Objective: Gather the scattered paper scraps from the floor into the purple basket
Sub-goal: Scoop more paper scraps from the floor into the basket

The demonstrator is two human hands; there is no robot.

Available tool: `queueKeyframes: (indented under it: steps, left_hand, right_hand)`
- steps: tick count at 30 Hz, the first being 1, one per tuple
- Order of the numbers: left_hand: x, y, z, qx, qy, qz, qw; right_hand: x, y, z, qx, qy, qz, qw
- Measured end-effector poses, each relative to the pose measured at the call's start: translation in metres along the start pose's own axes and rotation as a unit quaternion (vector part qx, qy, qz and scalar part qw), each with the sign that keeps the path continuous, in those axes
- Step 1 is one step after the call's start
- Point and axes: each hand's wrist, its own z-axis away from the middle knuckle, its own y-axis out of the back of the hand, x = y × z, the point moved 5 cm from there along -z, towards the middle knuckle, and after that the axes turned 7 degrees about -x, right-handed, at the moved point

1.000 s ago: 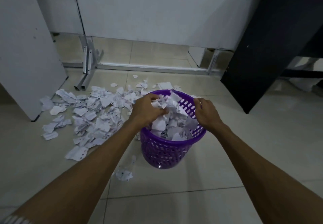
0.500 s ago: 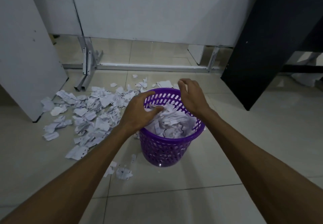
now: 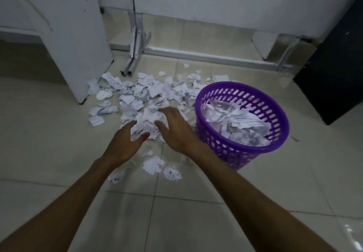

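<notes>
Head view looked down at one purple basket (image 3: pixel 243 149), round, of plastic lattice pierced with oval holes, which stood upright on the floor (image 3: pixel 59 153) to the right of your hands. It was filled most of the way with crumpled white paper (image 3: pixel 233 122). Just left of the basket, a loose heap of paper scraps (image 3: pixel 149 94) lay spread across the pale glossy tiles: torn, creased, white with faint print, too many to count. Three separate scraps (image 3: pixel 153 164) lay nearer you, between your forearms. Your two hands reached into the near edge of the heap. Your left hand (image 3: pixel 125 141) was released, fingers spread and touching the paper. Your right hand (image 3: pixel 174 128) was also released, fingers extended over the scraps, slightly blurred. Beyond the heap stood a white panel (image 3: pixel 78 35) on the left, a grey metal frame (image 3: pixel 135 53) along the floor, and a black panel (image 3: pixel 334 71) leaning at the right.
</notes>
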Motion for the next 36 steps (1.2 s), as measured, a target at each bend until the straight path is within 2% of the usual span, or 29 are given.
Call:
queueKeyframes:
  steps: [3, 5, 6, 8, 12, 16, 20, 21, 24, 26, 29, 33, 35, 36]
  left_hand:
    - [-0.064, -0.004, 0.018, -0.040, 0.082, -0.035, 0.995]
    - [-0.102, -0.015, 0.032, -0.075, 0.151, -0.097, 0.981]
    - [-0.114, -0.022, 0.040, -0.087, 0.157, -0.132, 0.975]
    - [-0.134, -0.032, 0.052, -0.094, 0.132, -0.202, 0.966]
    - [-0.136, -0.044, 0.065, -0.019, 0.033, -0.279, 0.960]
    - [-0.140, -0.043, 0.045, 0.024, 0.039, -0.296, 0.954]
    - [-0.146, -0.034, 0.012, 0.037, 0.062, -0.251, 0.965]
    - [-0.146, -0.032, 0.001, 0.037, 0.056, -0.235, 0.970]
    - [-0.141, -0.029, -0.022, 0.033, 0.029, -0.099, 0.994]
    - [-0.139, -0.030, -0.032, 0.049, 0.034, 0.012, 0.998]
    - [-0.138, -0.029, -0.045, 0.093, 0.078, 0.145, 0.982]
    - [-0.137, -0.025, -0.060, 0.127, 0.136, 0.249, 0.950]
    - [-0.135, -0.026, -0.066, 0.104, 0.139, 0.282, 0.944]
    - [-0.132, -0.028, -0.068, 0.085, 0.134, 0.282, 0.946]
  right_hand:
    - [0.049, -0.076, 0.026, -0.074, -0.132, 0.020, 0.988]
    - [0.078, -0.110, 0.050, -0.075, -0.186, 0.052, 0.978]
    - [0.088, -0.120, 0.063, -0.058, -0.196, 0.068, 0.976]
    - [0.103, -0.137, 0.078, -0.026, -0.208, 0.081, 0.974]
    - [0.114, -0.157, 0.076, 0.004, -0.212, 0.135, 0.968]
    - [0.107, -0.168, 0.040, 0.022, -0.179, 0.155, 0.971]
    - [0.101, -0.172, -0.001, -0.015, -0.122, 0.151, 0.981]
    - [0.098, -0.170, -0.012, -0.005, -0.109, 0.130, 0.985]
    - [0.088, -0.146, -0.040, 0.130, -0.093, 0.044, 0.986]
    - [0.083, -0.134, -0.066, 0.162, -0.097, 0.029, 0.982]
    - [0.082, -0.130, -0.109, 0.077, -0.103, 0.030, 0.991]
    - [0.094, -0.142, -0.130, -0.111, -0.126, 0.037, 0.985]
    - [0.092, -0.149, -0.124, -0.140, -0.101, 0.096, 0.980]
    - [0.089, -0.151, -0.120, -0.116, -0.074, 0.119, 0.983]
